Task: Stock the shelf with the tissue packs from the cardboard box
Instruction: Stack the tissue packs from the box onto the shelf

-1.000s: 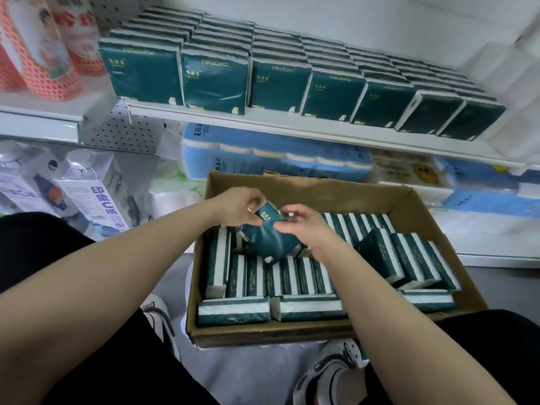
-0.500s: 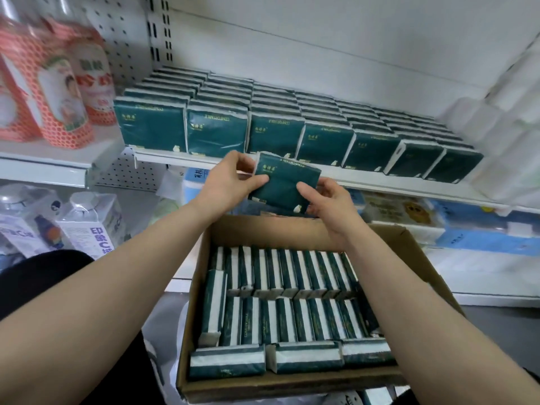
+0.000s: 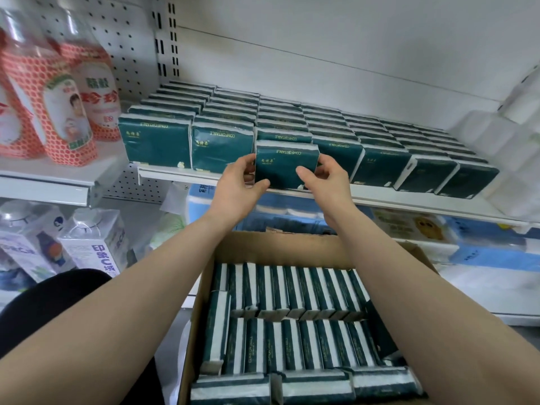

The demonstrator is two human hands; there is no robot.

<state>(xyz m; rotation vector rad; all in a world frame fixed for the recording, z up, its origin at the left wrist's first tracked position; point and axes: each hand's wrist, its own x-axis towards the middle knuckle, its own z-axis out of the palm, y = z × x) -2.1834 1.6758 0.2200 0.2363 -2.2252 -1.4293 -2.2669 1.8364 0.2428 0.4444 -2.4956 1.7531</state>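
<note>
A dark green tissue pack stands upright at the front edge of the white shelf, centre frame, gripped at its sides by the left hand and right hand. Below, the cardboard box holds more packs in rows.

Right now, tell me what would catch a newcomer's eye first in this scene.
First, the dark green tissue pack held upright between the left hand and right hand at the shelf's front edge, in the third column from the left. Behind it, rows of matching packs fill that shelf. Below, the open cardboard box is still packed with more.
</note>
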